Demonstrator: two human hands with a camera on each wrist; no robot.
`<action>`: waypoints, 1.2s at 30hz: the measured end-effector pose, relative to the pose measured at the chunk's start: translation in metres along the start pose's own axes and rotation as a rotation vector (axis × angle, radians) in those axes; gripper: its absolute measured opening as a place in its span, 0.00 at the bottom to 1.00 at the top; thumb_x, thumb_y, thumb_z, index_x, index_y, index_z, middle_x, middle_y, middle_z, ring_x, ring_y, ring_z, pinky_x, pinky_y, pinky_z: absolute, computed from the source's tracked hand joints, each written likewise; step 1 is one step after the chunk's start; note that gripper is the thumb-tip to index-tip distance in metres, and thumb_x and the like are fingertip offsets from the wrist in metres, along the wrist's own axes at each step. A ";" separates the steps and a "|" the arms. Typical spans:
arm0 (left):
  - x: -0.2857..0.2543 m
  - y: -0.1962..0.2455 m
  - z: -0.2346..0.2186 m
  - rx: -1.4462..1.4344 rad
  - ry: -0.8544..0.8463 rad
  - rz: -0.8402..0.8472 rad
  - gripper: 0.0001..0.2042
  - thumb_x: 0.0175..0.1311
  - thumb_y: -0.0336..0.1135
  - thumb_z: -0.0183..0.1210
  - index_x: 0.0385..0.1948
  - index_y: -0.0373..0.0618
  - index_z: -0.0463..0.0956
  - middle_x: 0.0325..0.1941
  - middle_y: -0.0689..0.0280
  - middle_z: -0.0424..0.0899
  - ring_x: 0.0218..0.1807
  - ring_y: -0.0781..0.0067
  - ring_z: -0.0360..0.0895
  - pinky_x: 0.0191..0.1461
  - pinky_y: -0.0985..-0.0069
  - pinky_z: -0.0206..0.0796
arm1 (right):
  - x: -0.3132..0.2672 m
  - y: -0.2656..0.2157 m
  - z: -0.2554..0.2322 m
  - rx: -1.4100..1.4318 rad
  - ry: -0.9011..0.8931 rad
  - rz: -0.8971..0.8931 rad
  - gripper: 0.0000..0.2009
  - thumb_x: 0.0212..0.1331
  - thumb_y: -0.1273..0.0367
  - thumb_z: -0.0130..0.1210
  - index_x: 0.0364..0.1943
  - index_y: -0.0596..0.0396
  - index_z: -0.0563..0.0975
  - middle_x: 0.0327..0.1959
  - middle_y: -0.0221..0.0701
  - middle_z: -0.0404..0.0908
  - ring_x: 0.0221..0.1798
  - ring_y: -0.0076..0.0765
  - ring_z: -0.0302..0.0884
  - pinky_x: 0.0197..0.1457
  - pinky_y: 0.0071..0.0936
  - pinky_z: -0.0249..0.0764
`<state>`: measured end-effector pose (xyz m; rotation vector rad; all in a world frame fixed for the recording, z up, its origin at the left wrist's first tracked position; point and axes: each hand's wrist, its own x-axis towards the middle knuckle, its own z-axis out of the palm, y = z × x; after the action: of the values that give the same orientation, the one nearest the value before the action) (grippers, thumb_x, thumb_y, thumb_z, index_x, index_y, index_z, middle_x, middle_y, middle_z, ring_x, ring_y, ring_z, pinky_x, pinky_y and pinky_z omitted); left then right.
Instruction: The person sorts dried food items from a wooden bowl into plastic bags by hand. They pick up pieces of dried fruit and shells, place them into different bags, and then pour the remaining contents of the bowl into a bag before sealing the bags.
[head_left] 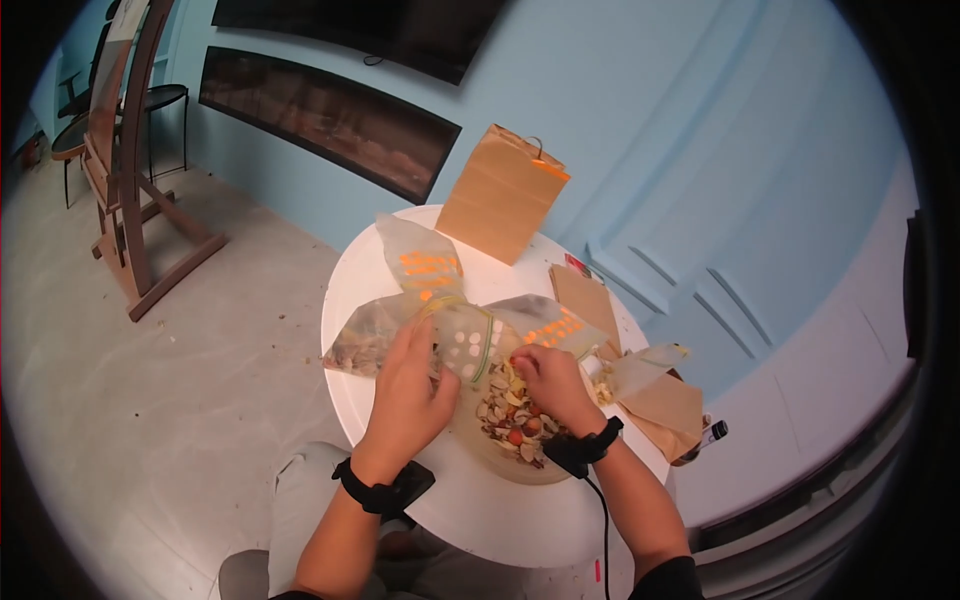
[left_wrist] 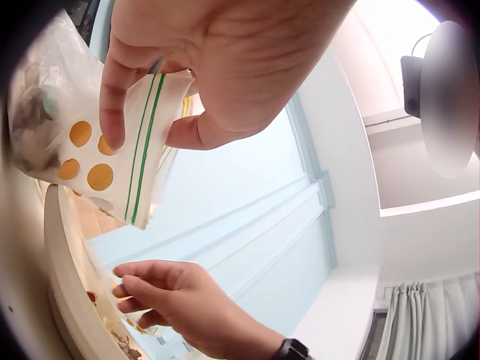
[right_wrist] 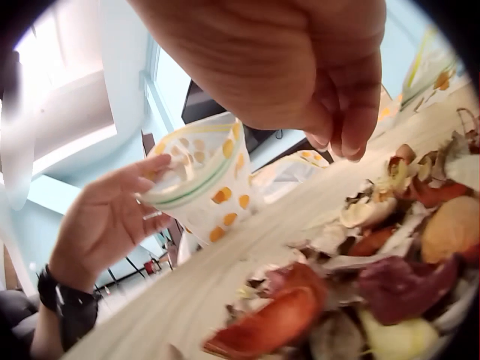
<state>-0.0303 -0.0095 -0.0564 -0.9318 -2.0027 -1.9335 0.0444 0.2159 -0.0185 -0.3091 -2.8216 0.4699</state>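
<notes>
My left hand [head_left: 412, 385] grips a clear zip bag [right_wrist: 214, 191] near its mouth, with fingers on one side and the thumb on the other. The bag has a green zip strip and orange dots, and its mouth gapes. Below it stands a wide pale bowl [head_left: 480, 452] of potpourri [head_left: 515, 425], a mix of dried petals, red slices and round brown pieces. Over the bowl's far side my right hand [head_left: 555, 382] has its fingertips bunched together. A small orange-red dried piece [head_left: 518, 366] shows at those fingertips, mostly hidden by them.
More dotted zip bags lie on the round white table [head_left: 350, 250], one [head_left: 365, 340] holding dried bits at the left. A brown paper bag [head_left: 505, 190] stands at the back. Flattened brown packets [head_left: 660, 415] lie at the right edge. A cable [head_left: 604, 510] hangs from my right wrist.
</notes>
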 end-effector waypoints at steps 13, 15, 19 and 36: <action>-0.005 -0.004 0.004 0.022 0.010 -0.031 0.31 0.59 0.25 0.58 0.68 0.31 0.63 0.64 0.48 0.73 0.53 0.54 0.78 0.50 0.67 0.76 | 0.019 0.018 0.023 -0.148 -0.258 0.014 0.13 0.61 0.69 0.61 0.49 0.55 0.82 0.43 0.43 0.87 0.48 0.53 0.84 0.51 0.46 0.78; -0.004 -0.004 0.005 0.046 0.009 -0.014 0.31 0.59 0.25 0.58 0.68 0.32 0.64 0.63 0.48 0.74 0.53 0.54 0.78 0.51 0.66 0.75 | 0.014 0.009 0.016 -0.116 -0.272 0.044 0.13 0.61 0.68 0.62 0.49 0.55 0.82 0.43 0.42 0.87 0.48 0.51 0.84 0.51 0.44 0.78; -0.005 -0.014 0.008 0.136 0.020 0.073 0.30 0.59 0.25 0.58 0.67 0.32 0.64 0.63 0.48 0.74 0.53 0.54 0.78 0.53 0.66 0.74 | 0.013 0.011 0.022 -0.121 -0.265 0.009 0.14 0.61 0.66 0.63 0.49 0.55 0.82 0.41 0.40 0.87 0.47 0.50 0.85 0.50 0.42 0.78; -0.005 -0.010 0.004 0.057 -0.008 0.009 0.30 0.60 0.26 0.58 0.68 0.32 0.64 0.63 0.49 0.74 0.52 0.58 0.78 0.43 0.69 0.76 | 0.034 0.026 0.030 -0.169 -0.121 0.031 0.10 0.61 0.66 0.60 0.40 0.53 0.86 0.34 0.47 0.85 0.40 0.57 0.83 0.47 0.46 0.78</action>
<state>-0.0312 -0.0069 -0.0681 -0.9343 -2.0435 -1.8608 0.0079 0.2401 -0.0470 -0.3694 -2.9856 0.2647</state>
